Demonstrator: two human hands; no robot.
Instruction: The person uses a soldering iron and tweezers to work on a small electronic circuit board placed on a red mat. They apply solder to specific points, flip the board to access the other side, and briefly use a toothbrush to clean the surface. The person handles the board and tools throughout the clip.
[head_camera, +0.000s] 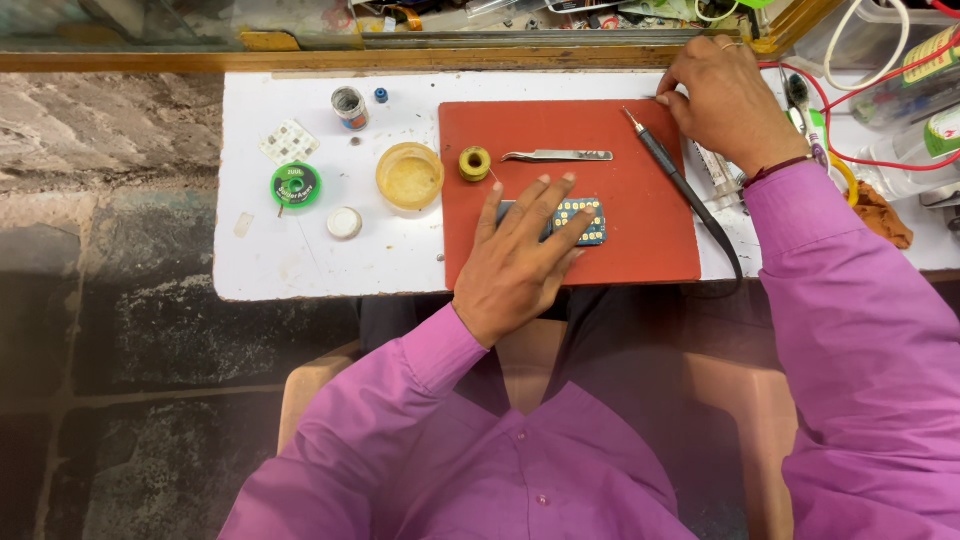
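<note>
My left hand (520, 255) lies flat with fingers spread on a small blue circuit board with gold pads (580, 220), on a red mat (640, 245). My right hand (722, 100) rests at the mat's far right corner, fingers curled near the tip of a black soldering iron (668, 170) that lies diagonally on the mat; whether it grips anything is hidden. Silver tweezers (558, 155) and a yellow solder spool (475, 162) lie on the mat beyond my left hand.
The white table (300, 260) holds an open yellow flux tin (409, 177), a green wick reel (296, 185), a white lid (344, 222), a small round can (350, 107) and a white keypad piece (288, 141). Red cables and clutter (880, 90) crowd the right.
</note>
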